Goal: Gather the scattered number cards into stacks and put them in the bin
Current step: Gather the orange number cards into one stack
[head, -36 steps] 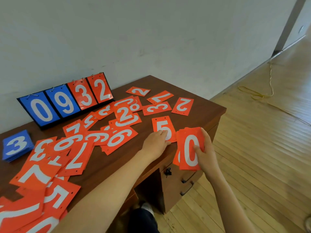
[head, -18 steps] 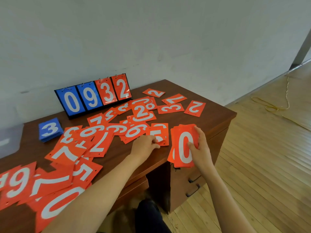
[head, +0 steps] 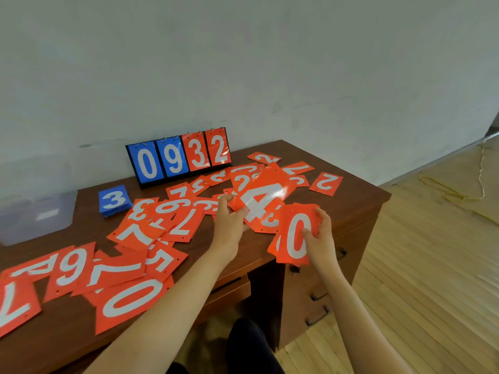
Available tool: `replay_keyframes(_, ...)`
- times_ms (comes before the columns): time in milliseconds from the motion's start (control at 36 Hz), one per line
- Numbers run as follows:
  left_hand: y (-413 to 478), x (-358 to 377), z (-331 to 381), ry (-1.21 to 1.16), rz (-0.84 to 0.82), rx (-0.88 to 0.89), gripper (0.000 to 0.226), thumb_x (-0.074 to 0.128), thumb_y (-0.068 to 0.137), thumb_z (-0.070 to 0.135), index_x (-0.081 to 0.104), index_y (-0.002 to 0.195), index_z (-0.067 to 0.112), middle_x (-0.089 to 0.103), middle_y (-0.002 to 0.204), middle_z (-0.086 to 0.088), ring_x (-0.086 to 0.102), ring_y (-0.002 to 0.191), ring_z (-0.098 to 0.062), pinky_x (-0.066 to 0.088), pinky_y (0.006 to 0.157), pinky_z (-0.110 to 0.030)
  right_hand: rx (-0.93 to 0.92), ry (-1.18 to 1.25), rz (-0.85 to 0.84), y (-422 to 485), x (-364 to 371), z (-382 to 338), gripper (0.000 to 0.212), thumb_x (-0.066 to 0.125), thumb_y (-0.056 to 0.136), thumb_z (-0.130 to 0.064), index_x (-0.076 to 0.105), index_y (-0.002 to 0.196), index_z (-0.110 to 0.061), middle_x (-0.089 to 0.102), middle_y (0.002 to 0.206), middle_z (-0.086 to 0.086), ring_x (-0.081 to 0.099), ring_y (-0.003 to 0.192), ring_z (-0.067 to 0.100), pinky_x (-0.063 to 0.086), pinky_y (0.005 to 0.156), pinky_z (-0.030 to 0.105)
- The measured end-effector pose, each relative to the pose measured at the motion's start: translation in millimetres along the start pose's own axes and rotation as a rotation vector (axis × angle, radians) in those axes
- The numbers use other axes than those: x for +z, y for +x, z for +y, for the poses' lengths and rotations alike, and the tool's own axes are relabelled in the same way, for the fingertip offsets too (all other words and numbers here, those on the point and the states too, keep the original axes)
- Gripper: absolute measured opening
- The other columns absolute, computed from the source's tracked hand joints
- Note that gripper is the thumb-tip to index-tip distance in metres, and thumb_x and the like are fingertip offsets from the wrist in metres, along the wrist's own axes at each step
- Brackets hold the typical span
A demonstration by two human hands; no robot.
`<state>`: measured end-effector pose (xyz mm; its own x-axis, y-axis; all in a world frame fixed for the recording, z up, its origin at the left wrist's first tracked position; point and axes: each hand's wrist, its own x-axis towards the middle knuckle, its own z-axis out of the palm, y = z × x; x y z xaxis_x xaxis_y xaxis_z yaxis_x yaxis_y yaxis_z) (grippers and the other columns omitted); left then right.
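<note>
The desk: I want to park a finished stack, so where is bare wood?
Bare wood shows on the desk right of the far "2" card, and between the blue stack and clear bin. The middle is crowded.

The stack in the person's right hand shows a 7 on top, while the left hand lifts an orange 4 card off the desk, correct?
Not quite. The head view shows the stack in the right hand with a 0 on top, not a 7. The rest holds: the left hand lifts an orange 4 card off the desk.
</note>
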<state>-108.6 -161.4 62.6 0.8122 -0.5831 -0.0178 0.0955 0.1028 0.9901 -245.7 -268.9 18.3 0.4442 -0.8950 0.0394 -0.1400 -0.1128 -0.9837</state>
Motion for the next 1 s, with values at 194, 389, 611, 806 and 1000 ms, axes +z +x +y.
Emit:
replay_keyframes(194,-22,13,-17,-0.054,0.014,-0.155,0.019,0.057,0.092,0.024,0.054,0.109,0.017,0.065,0.11,-0.003,0.063,0.101,-0.015,0.051,0.089,-0.035,0.005,0.251,0.059,-3,8,-9,0.044,0.046,0.099,-0.025,0.027,0.139,-0.031,0.044,0.127,-0.01,0.054,0.1,0.01,0.052,0.075,0.024)
replay_keyframes(389,-32,31,-34,0.193,-0.03,-0.205,0.013,0.056,0.092,0.028,0.055,0.091,0.015,0.064,0.102,-0.004,0.059,0.094,-0.011,0.043,0.071,-0.019,0.01,0.326,0.067,1,11,-11,0.049,0.051,0.095,-0.036,0.028,0.138,-0.03,0.047,0.126,-0.009,0.057,0.098,0.007,0.05,0.071,0.018)
replay_keyframes(611,-14,34,-41,0.514,-0.115,-0.073,0.036,0.057,0.091,0.033,0.046,0.122,0.018,0.043,0.133,-0.001,0.047,0.119,-0.015,0.044,0.087,-0.025,-0.039,0.208,0.11,15,-3,7,0.056,0.054,0.095,-0.019,0.022,0.141,-0.03,0.04,0.138,-0.004,0.049,0.108,0.009,0.048,0.079,0.023)
replay_keyframes(806,26,32,-56,1.154,-0.382,0.143,0.068,0.055,0.093,0.031,0.018,0.149,0.019,0.008,0.158,0.0,0.01,0.146,-0.02,0.019,0.115,-0.038,0.019,0.181,0.129,30,-16,29,0.054,0.051,0.096,-0.016,0.023,0.141,-0.029,0.041,0.133,-0.006,0.049,0.108,0.01,0.048,0.077,0.021)
replay_keyframes(1000,42,29,-65,1.478,-0.544,0.163,0.074,0.035,0.093,0.059,0.013,0.15,0.018,0.006,0.159,-0.001,0.005,0.146,-0.021,0.005,0.118,-0.043,0.018,0.158,0.122,36,-20,39,0.054,0.05,0.097,-0.015,0.023,0.14,-0.03,0.039,0.133,-0.008,0.048,0.108,0.01,0.046,0.07,0.015)
